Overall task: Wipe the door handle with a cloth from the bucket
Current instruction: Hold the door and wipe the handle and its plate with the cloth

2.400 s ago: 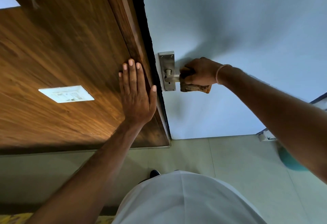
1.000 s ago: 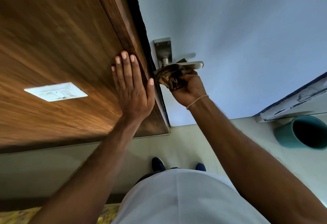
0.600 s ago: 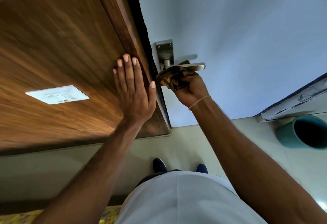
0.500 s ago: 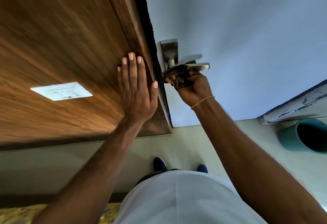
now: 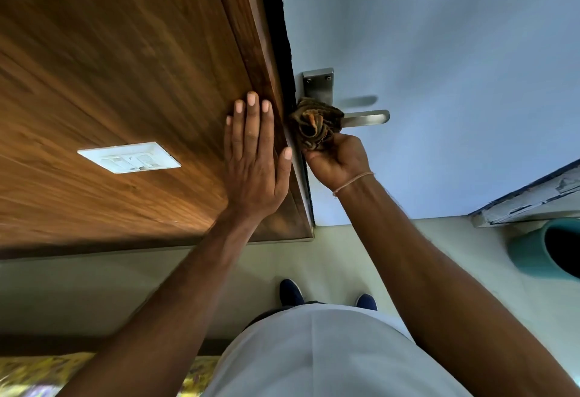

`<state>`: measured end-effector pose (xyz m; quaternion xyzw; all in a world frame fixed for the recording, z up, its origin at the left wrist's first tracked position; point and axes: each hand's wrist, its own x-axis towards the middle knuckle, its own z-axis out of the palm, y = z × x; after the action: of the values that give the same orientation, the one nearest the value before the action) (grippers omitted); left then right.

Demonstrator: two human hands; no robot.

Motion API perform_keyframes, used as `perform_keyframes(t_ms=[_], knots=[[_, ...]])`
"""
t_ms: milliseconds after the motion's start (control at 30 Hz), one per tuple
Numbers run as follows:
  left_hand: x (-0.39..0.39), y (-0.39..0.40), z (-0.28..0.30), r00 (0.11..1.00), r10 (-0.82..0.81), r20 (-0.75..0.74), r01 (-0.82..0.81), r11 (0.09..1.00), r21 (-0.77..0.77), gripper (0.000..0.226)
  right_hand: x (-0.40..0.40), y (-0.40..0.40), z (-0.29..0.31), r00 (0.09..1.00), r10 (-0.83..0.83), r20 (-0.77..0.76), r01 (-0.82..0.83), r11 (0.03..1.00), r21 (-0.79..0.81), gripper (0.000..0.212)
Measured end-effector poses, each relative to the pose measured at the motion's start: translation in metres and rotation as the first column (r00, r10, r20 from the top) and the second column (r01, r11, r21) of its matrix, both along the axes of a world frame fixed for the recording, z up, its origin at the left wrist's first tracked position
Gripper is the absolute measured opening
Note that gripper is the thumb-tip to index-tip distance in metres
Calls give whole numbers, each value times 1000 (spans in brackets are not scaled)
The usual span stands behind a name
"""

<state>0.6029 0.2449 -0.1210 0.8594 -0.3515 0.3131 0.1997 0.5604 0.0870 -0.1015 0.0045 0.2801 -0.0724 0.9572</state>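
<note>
Head view:

- The door handle [image 5: 365, 118] is a metal lever on a pale door [image 5: 455, 67]. Its long axis runs level across the picture, from the backplate [image 5: 318, 84] at the door's edge out to a rounded free end on the side away from the left hand.
- The right hand [image 5: 337, 161] sits just below the lever's root, fingers curled and gripping a bunched brown cloth [image 5: 314, 125]. The cloth is pushed up against the inner end of the lever and the lower part of the backplate, covering the neck where the two meet.
- The outer stretch of the lever, beyond the cloth and away from both hands, shows bare metal. I judge that the coming stroke turns on this: the cloth lies at one end of a level bar, so the wipe should travel along that axis toward the free tip.
- The right hand is the one nearer the lever and is already touching it through the cloth. It comes from below, wrist down.
- The left hand [image 5: 255, 158] lies flat with fingers straight, holding nothing, pressed on the brown wooden panel [image 5: 125, 83] just across the dark door gap from the cloth. It seems to be only a brace.
- A white switch plate [image 5: 128, 158] sits on the panel further out from the left hand.
- A teal bucket [image 5: 533, 255] stands on the floor well out beyond the right forearm, its inside dark.
</note>
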Motion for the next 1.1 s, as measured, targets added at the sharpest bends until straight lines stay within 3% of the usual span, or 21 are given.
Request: perform_keyframes(t_ms=[233, 367, 500, 567, 633, 700, 767, 833, 900, 967, 1100], knots=[[-1, -3, -2, 1000, 13, 14, -13, 1000, -13, 72, -8, -28, -11, 971, -176, -164, 109, 930, -350, 50], [0, -8, -7, 1000, 28, 12, -28, 999, -33, 72, -26, -53, -8, 945, -279, -171, 175, 872, -457, 47], [2, -11, -11, 999, 37, 32, -35, 998, -56, 72, -35, -57, -3, 913, -355, -199, 169, 776, -608, 56], [2, -12, -11, 999, 37, 38, -35, 998, -61, 73, -40, -55, -2, 886, -415, -208, 110, 621, -776, 56], [2, -13, -12, 998, 38, 45, -35, 997, -70, 73, -48, -57, -1, 866, -459, -198, -6, 387, -922, 55], [2, -14, -12, 998, 39, 48, -35, 996, -77, 72, -53, -61, 3, 871, -461, -170, -90, 191, -977, 50], [2, -16, -13, 998, 42, 48, -38, 996, -82, 72, -51, -65, 4, 895, -428, -126, -145, -13, -989, 34], [1, -18, -13, 998, 49, 42, -45, 995, -88, 73, -45, -68, 3, 917, -389, -92, -218, -296, -930, 17], [1, -19, -13, 998, 52, 39, -48, 995, -92, 73, -40, -62, 1, 915, -401, -50, -295, -578, -761, 22], [1, -19, -14, 998, 53, 38, -50, 995, -92, 73, -36, -51, 4, 919, -394, 4, -301, -708, -639, 32], [1, -17, -14, 998, 58, 36, -55, 995, -82, 73, -24, -28, 10, 962, -275, 4, -238, -838, -491, 32]])
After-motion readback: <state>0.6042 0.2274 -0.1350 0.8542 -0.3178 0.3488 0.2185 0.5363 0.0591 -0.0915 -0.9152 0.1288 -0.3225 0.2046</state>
